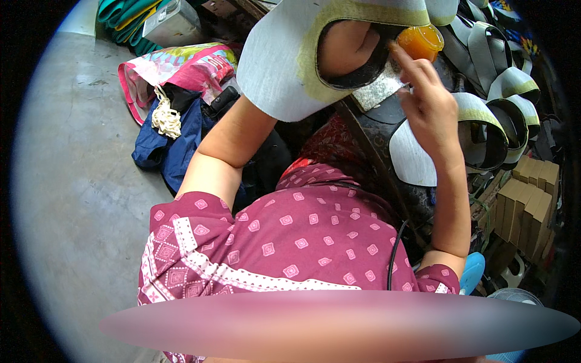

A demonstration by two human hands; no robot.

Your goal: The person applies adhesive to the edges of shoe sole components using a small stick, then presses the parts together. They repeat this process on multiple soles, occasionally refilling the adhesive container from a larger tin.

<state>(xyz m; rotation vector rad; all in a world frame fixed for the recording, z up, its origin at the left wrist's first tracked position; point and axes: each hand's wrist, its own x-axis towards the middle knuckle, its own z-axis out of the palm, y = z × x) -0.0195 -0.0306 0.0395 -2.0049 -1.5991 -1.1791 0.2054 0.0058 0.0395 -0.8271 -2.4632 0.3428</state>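
My left forearm passes behind a pale grey shoe upper with a yellowish, glue-like band round its opening. Through that opening part of my left hand shows, supporting the piece; its fingers are mostly hidden. My right hand is raised at the upper's right side, holding nothing that I can see. Its index finger stretches to the dark rim of the opening, and the other fingers are loosely bent. Just behind that fingertip stands a round, clear jar of orange substance. Below it lies a whitish, speckled slab, partly covered by the upper.
More grey uppers with yellowish edges crowd the dark worktop at right. Tan block-like pieces are stacked beyond. At left, a pink patterned bag and dark blue cloth lie beside grey floor. A black cord crosses my shirt.
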